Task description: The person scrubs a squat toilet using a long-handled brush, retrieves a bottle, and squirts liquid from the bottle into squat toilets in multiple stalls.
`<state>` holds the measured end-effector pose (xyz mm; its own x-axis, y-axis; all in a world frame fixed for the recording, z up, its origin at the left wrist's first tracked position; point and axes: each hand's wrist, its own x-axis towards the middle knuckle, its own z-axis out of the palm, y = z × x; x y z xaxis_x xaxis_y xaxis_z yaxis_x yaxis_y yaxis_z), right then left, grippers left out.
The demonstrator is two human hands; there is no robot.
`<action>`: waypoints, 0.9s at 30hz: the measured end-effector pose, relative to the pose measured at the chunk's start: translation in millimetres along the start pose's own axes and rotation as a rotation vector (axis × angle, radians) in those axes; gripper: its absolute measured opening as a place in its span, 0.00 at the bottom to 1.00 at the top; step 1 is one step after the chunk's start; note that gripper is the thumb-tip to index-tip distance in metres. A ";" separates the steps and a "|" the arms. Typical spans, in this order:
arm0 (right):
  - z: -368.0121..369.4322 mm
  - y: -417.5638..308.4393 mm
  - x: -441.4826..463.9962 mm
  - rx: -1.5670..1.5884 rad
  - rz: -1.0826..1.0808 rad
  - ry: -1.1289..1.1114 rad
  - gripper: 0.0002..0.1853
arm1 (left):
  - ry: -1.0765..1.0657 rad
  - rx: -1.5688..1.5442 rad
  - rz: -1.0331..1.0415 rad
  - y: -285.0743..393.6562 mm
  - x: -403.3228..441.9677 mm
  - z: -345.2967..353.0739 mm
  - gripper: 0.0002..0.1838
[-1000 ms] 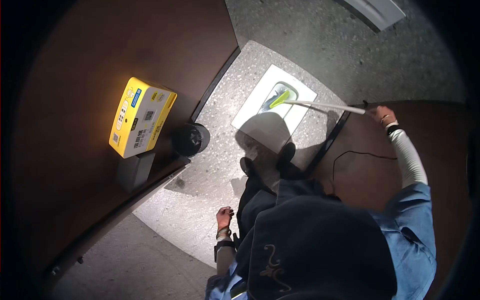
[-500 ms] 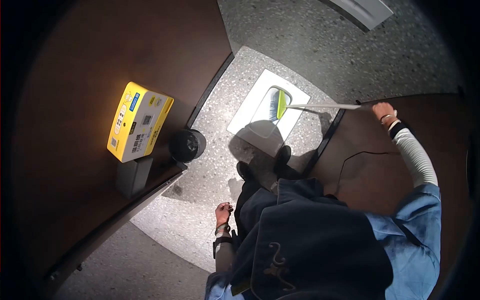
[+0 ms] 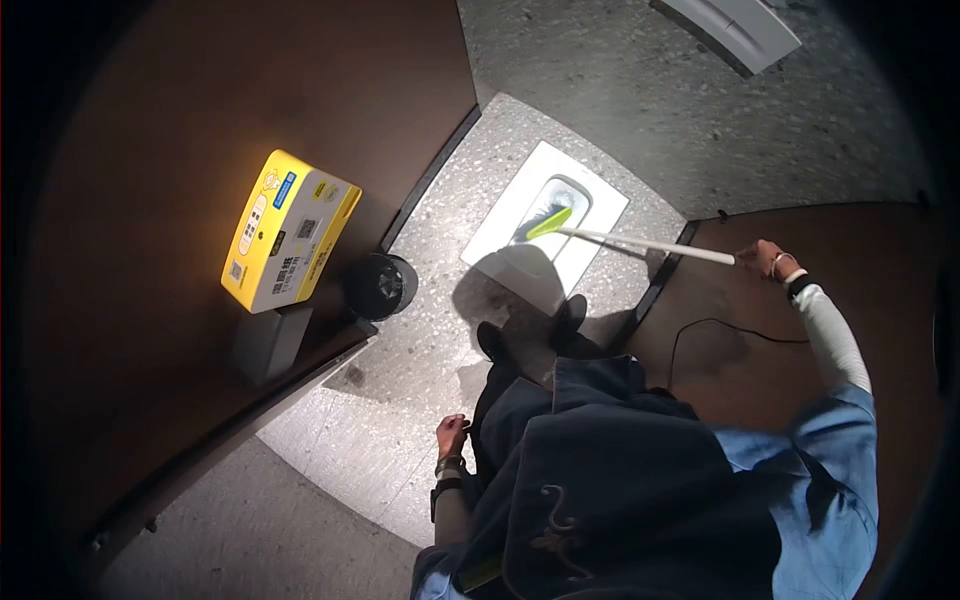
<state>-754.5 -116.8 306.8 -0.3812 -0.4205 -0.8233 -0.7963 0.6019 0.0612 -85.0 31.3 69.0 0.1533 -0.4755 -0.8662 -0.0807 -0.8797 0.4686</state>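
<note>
My right hand (image 3: 765, 260) is closed around the end of the pale handle of a long-handled scrub brush (image 3: 650, 243). Its lime-green head (image 3: 550, 222), with dark bristles, rests inside the bowl of a white squat toilet (image 3: 497, 245) set in the floor. The bristles are partly hidden by the head. Hanging low beside my leg, my left hand (image 3: 452, 433) has its fingers curled in, and nothing shows in them. My dark shoes (image 3: 570, 315) stand at the near edge of the toilet.
A black waste bin (image 3: 380, 287) stands by the left partition. Above it, a yellow and white box (image 3: 290, 235) is mounted over a grey holder (image 3: 272, 345). Brown partitions (image 3: 800, 330) close in both sides. A dark cord (image 3: 700, 322) runs along the right one. A white fixture (image 3: 735, 32) is at the top.
The brush head has turned and shifted slightly left and down in the bowl. My right hand has dropped a little, tilting the handle downward. The left hand stays low by my leg.
</note>
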 end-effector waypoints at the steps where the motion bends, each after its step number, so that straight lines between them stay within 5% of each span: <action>1: 14.7 16.3 36.9 -0.055 -0.031 0.084 0.16 | 0.011 -0.003 -0.002 4.1 -4.7 -1.0 0.11; 5: 23.1 47.2 87.3 -0.353 -0.059 0.357 0.15 | 0.052 -0.035 0.002 11.8 -10.3 -17.6 0.08; 7: 13.9 27.1 62.6 -0.474 -0.125 0.365 0.18 | 0.060 -0.002 -0.023 12.5 -9.0 -22.2 0.08; 9: 7.7 27.0 56.7 -0.960 -0.146 0.414 0.23 | 0.043 0.009 -0.042 11.0 -5.4 -23.2 0.08; 11: -7.1 20.0 20.8 -1.022 -0.212 0.527 0.26 | 0.026 0.021 -0.059 11.8 -1.5 -19.5 0.08; 14: -30.0 29.8 11.4 -1.229 -0.474 0.800 0.23 | 0.015 0.005 -0.047 16.0 3.5 -10.9 0.08; 21: -9.9 19.7 50.1 -0.869 -0.082 0.391 0.16 | -0.019 -0.053 0.053 30.0 9.7 2.3 0.07; 23: -1.2 0.0 -2.7 -0.491 -0.159 0.316 0.14 | -0.013 -0.057 0.068 30.7 8.3 0.9 0.07; 27: 5.8 -0.9 -42.5 -0.347 -0.279 0.228 0.17 | 0.005 -0.100 0.027 12.7 10.3 -0.4 0.07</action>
<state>-734.8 -95.4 338.5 -0.1932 -0.6941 -0.6934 -0.9771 0.2002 0.0719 -84.0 15.2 66.0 0.1572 -0.4986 -0.8525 0.0142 -0.8620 0.5068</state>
